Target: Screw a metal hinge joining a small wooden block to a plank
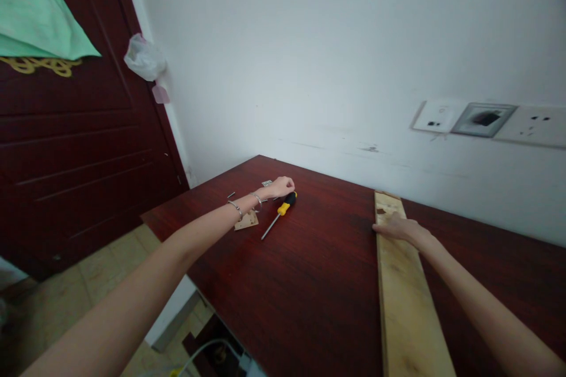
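My left hand [282, 187] reaches to the far left part of the dark red table [327, 259]. Its fingers are curled; whether they pinch something small is hidden. Just beside it lies a screwdriver [283, 208] with a black and yellow handle, its tip toward me. Below my left wrist is a small beige piece [247, 221], with a few small metal bits [231, 195] nearby. My right hand [395, 227] grips a long, pale wooden board [407, 300] near its far end, the digits reaching over its left edge. The board lies lengthwise on the table.
A white wall [309, 70] with sockets [481, 119] rises behind the table. On the left, a dark red door [79, 147] has a green cloth [39, 17] and a plastic bag [145, 59] hanging by it. A pale cable [207, 344] runs below the table's near edge.
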A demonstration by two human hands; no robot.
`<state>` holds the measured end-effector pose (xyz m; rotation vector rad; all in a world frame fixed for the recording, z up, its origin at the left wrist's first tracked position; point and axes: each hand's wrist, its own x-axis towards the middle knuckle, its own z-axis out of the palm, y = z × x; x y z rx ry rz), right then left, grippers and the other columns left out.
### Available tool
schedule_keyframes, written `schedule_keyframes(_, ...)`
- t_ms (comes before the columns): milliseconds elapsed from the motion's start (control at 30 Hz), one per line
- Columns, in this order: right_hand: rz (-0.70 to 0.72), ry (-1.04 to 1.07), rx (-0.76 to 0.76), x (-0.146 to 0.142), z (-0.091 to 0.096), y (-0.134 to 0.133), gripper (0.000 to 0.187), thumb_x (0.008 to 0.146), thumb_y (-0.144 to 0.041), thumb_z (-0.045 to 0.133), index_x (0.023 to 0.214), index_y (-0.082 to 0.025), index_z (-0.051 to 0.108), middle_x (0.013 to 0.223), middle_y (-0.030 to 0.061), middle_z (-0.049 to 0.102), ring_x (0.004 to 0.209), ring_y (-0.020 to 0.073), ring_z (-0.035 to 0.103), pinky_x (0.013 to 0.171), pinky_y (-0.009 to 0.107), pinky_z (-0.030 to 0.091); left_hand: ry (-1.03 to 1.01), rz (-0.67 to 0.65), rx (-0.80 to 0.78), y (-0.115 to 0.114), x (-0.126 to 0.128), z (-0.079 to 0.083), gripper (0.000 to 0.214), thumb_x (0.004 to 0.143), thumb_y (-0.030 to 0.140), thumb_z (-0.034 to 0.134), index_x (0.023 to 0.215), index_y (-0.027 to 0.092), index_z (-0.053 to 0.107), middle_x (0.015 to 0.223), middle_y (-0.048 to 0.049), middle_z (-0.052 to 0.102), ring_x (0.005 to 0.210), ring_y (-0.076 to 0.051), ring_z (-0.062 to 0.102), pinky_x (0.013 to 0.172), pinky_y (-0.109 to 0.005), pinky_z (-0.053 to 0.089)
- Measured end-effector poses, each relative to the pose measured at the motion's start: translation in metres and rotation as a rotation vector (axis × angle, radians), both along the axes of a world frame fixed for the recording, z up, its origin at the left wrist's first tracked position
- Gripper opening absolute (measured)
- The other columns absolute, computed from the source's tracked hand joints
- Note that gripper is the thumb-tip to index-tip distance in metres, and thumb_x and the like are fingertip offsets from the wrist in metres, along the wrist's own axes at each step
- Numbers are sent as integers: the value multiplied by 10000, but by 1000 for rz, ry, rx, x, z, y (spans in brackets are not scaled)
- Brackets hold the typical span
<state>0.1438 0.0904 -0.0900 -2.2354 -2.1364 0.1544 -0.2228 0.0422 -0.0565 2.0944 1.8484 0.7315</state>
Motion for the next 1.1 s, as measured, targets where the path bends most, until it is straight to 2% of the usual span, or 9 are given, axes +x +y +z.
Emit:
schedule_keyframes(133, -68, -34, -81, -4, 11, -11, 939, 676, -644, 533, 1396, -81, 316, 1266, 272, 500, 1171, 403, 488, 834, 488, 447, 2, -8, 3, 1, 7, 2, 171, 750, 160, 527, 829, 112, 671, 825, -68, 678, 736, -149, 591, 642, -212, 435)
schedule_keyframes(367, -36, -16, -99, -4, 23, -24, 929, 687, -644, 524, 1393, -83, 300, 1290, 261, 482, 1188, 398, 471, 876, 498, 417, -22, -50, 37, 10, 24, 9, 163, 733, 133, 528, 800, 108, 675, 792, -57, 671, 723, -149, 585, 695, -234, 441)
schedule_keyframes(600, -78, 18, 45, -16, 25, -38, 946, 638, -710, 526, 1320, -75, 361, 1218, 300, 475, 1125, 425, 507, 842, 477, 418, -144, -72, 28, 10, 51, 19, 122, 724, 139, 556, 763, 111, 668, 792, -63, 668, 742, -155, 592, 735, -247, 456)
schedule_keyframes(767, 21, 42, 138, -43, 45, -51, 934, 630, -693, 552, 1312, -96, 327, 1172, 264, 487, 1075, 418, 536, 829, 476, 422, -303, -52, -52, 8, 67, 17, 159, 798, 212, 537, 741, 96, 630, 682, -72, 635, 584, -130, 574, 592, -239, 478)
schedule_keyframes(867, 93, 36, 165, -65, 62, -59, 916, 631, -671, 576, 1299, -98, 326, 1157, 257, 493, 1072, 416, 535, 829, 479, 418, -541, -81, -126, 8, 76, 13, 237, 828, 330, 566, 797, 99, 603, 734, -111, 647, 630, -149, 611, 604, -243, 504)
schedule_keyframes(1000, 189, 45, 179, -94, 78, -69, 922, 625, -630, 615, 1309, -102, 295, 1170, 254, 489, 1083, 405, 531, 827, 470, 422, -1134, -127, -309, 9, 91, 13, 317, 738, 388, 696, 856, 108, 603, 804, -152, 665, 768, -216, 646, 729, -314, 529)
schedule_keyframes(1100, 247, 51, 196, -111, 85, -75, 888, 615, -606, 634, 1270, -86, 337, 1164, 256, 497, 1074, 401, 535, 826, 467, 425, -1301, -114, -395, 13, 101, 18, 297, 731, 358, 713, 867, 105, 636, 770, -135, 674, 747, -221, 651, 742, -335, 533)
